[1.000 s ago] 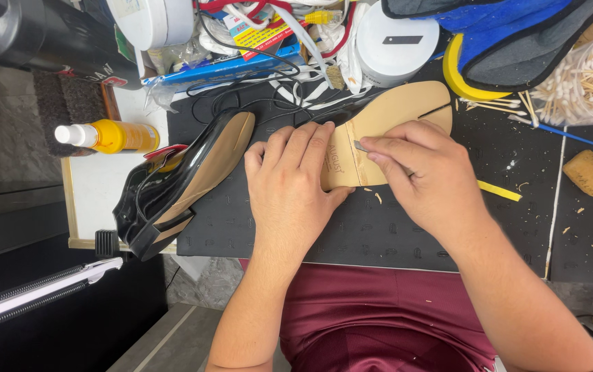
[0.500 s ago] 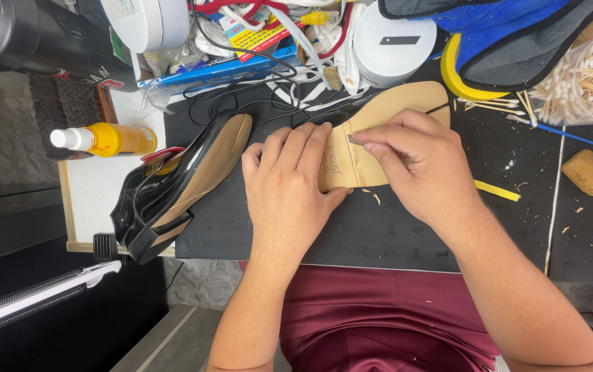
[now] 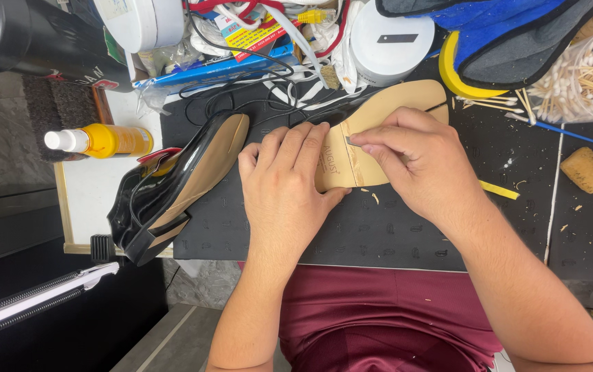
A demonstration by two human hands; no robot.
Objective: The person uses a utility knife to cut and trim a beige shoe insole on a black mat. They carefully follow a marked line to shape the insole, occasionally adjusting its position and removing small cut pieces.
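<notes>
A tan shoe insole (image 3: 407,107) lies on the black work mat (image 3: 517,227). My left hand (image 3: 286,182) lies flat with its fingers on the insole's heel end, pinning it down. My right hand (image 3: 417,162) pinches a small thin metal tool (image 3: 349,142) whose tip touches the insole by a strip of tape. A black glossy shoe (image 3: 172,182) with a tan lining lies on its side to the left of my left hand.
A yellow squeeze bottle (image 3: 100,140) lies at the left. White tubs (image 3: 389,41), cables and papers crowd the back. A cup of cotton swabs (image 3: 586,79) and a brown sponge block (image 3: 587,169) sit at the right. A blue and grey cloth (image 3: 510,31) lies behind.
My right hand has shifted slightly along the insole with the tool. The left hand keeps pressing the heel end. The view has moved a little.
</notes>
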